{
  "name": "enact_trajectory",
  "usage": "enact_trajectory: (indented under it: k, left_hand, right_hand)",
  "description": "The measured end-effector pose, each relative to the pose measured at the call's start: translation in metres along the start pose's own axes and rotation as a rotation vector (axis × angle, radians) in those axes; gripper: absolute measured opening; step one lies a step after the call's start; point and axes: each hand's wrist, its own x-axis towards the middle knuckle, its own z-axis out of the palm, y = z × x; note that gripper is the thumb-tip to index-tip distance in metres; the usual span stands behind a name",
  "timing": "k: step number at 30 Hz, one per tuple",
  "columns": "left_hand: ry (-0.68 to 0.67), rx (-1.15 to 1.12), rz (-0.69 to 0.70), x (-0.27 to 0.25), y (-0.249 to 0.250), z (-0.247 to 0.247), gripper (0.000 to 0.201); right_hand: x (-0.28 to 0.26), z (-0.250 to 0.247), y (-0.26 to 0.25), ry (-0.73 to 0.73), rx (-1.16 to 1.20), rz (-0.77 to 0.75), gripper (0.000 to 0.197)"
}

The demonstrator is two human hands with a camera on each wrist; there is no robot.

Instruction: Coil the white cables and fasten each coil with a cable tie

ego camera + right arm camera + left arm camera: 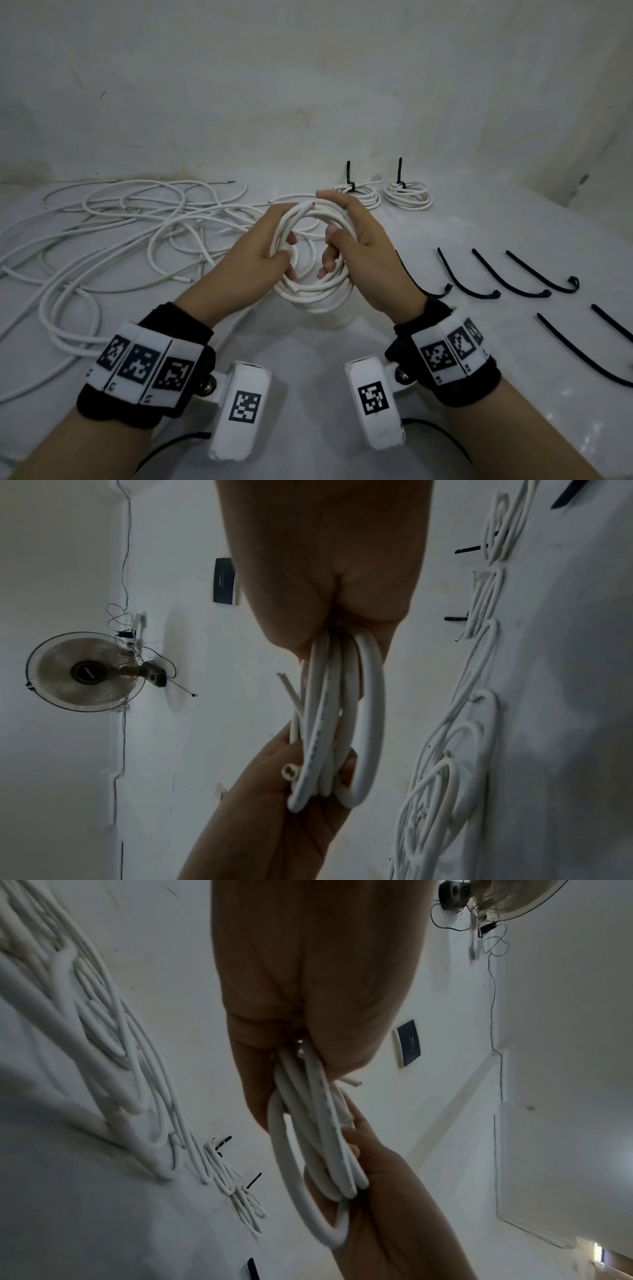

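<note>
A white cable coil [310, 289] of several loops hangs in the air between both hands above the table. My left hand [270, 246] grips its left side, fingers curled through the ring. My right hand [346, 236] grips its right side, thumb and fingers wrapped round the loops. The wrist views show the coil [318, 1139] [337, 718] edge-on, clamped at both ends, with cut cable ends [291, 771] sticking out. Two coils [363, 195] [407, 195] bound with black cable ties lie at the back. Loose black cable ties [489, 277] lie to the right.
A tangle of loose white cables [113, 236] spreads over the left half of the white table [308, 359]. More black ties [579, 353] lie at the right edge. A stained wall [308, 85] stands close behind. A fan [85, 672] hangs on a wall.
</note>
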Motion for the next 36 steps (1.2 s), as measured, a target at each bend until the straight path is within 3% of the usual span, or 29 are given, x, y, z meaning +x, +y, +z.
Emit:
enact_trajectory:
  k: [4, 8, 13, 17, 19, 23, 28, 32, 36]
  left_hand:
    - [0.190, -0.093, -0.042, 0.002, -0.001, 0.005, 0.042]
    - [0.185, -0.155, -0.076, 0.001, 0.002, 0.014, 0.036]
    - [0.193, -0.196, -0.088, 0.002, -0.001, 0.017, 0.032]
    - [0.201, -0.238, -0.123, 0.001, -0.002, 0.014, 0.037]
    - [0.177, -0.224, -0.134, 0.002, -0.003, 0.012, 0.037]
    - [0.109, -0.168, -0.157, 0.003, -0.006, 0.008, 0.036]
    - [0.075, -0.149, -0.176, 0.003, -0.010, 0.007, 0.033]
    - [0.057, -0.175, -0.192, 0.003, -0.011, 0.008, 0.031]
    - [0.012, -0.171, -0.188, 0.002, -0.007, 0.007, 0.029]
  right_hand:
    - [0.002, -0.001, 0.000, 0.066, 0.009, -0.060, 0.037]
    - [0.001, -0.002, 0.002, 0.127, 0.027, -0.050, 0.038]
    - [0.000, -0.002, 0.003, 0.086, 0.062, 0.001, 0.037]
    - [0.000, -0.014, 0.002, 0.003, -0.022, 0.116, 0.021]
    - [0.004, -0.031, 0.001, 0.047, -0.073, 0.185, 0.017]
    - [0.010, -0.081, 0.007, 0.203, -0.553, 0.268, 0.018]
    - [0.007, -0.107, 0.014, 0.001, -1.059, 0.566, 0.028]
    - [0.008, -0.109, 0.027, -0.125, -1.126, 0.686, 0.036]
    - [0.013, -0.104, 0.024, -0.106, -1.100, 0.655, 0.020]
